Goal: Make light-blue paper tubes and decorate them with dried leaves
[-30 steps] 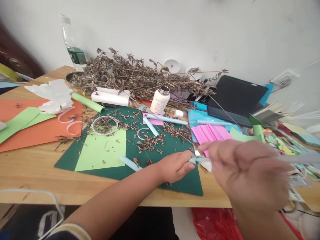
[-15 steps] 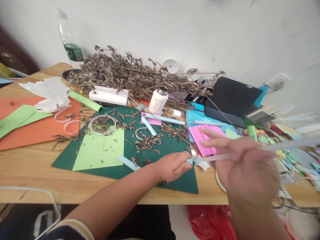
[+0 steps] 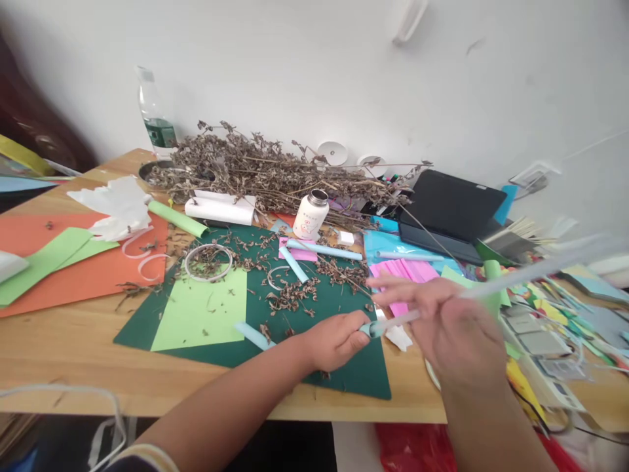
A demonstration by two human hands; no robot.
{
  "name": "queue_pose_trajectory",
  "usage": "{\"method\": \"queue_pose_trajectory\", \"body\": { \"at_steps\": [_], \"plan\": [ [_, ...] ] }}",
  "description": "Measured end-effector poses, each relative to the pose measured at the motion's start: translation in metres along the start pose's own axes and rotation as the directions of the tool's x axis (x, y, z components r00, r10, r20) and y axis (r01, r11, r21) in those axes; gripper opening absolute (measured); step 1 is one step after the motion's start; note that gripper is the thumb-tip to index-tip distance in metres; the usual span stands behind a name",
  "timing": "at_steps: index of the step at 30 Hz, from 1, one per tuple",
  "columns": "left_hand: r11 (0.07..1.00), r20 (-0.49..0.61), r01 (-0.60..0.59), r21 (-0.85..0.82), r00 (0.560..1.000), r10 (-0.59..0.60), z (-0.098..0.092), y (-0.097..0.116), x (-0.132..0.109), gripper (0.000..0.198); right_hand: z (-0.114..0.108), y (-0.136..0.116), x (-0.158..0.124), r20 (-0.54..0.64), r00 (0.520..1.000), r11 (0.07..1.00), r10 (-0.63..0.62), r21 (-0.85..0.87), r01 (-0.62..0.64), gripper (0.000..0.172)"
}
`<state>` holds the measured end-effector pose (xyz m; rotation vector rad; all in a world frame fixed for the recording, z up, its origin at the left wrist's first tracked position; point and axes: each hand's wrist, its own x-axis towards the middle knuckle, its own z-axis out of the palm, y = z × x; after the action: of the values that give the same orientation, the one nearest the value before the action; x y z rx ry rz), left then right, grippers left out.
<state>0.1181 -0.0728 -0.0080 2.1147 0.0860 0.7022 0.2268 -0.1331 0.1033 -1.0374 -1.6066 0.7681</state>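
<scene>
My left hand (image 3: 334,342) is closed round a light blue paper tube (image 3: 375,330), whose open end shows past the thumb. In my right hand (image 3: 462,331), slightly blurred, is a long thin translucent white rod (image 3: 525,275). The rod's near end meets the mouth of the tube; how far it reaches inside I cannot tell. Beneath my left hand lies a green cutting mat (image 3: 344,383). Other light blue paper rolls rest on it, one (image 3: 253,335) beside my left forearm and another (image 3: 324,249) farther back. Pink paper (image 3: 398,269) lies just behind my right fingers.
Dried leafy stems (image 3: 275,170) spread along the wall. A white flask (image 3: 310,215) stands upright at the mat's back edge. Light green paper (image 3: 201,314), a clear ring (image 3: 209,262) and leaf crumbs lie on the mat. A dark laptop-like device (image 3: 447,210) stands back right.
Both hands stay closed on the tube and rod. My right hand has moved nearer my left, and the rod now slopes up more steeply to the right. The view has shifted slightly.
</scene>
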Motion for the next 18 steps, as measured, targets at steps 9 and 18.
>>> {"method": "queue_pose_trajectory", "body": {
  "at_steps": [9, 18],
  "plan": [
    [0.996, -0.029, -0.011, -0.087, 1.000, 0.008, -0.001, -0.003, -0.001, 0.043, -0.019, -0.015, -0.009, 0.084, 0.984, 0.789, 0.157, -0.610, -0.074, 0.015],
    [0.993, -0.027, 0.021, -0.115, 0.999, -0.024, 0.002, -0.008, -0.002, 0.043, -0.021, -0.032, 0.000, 0.233, 0.969, 0.713, 0.080, -0.693, 0.108, 0.013]
  ]
}}
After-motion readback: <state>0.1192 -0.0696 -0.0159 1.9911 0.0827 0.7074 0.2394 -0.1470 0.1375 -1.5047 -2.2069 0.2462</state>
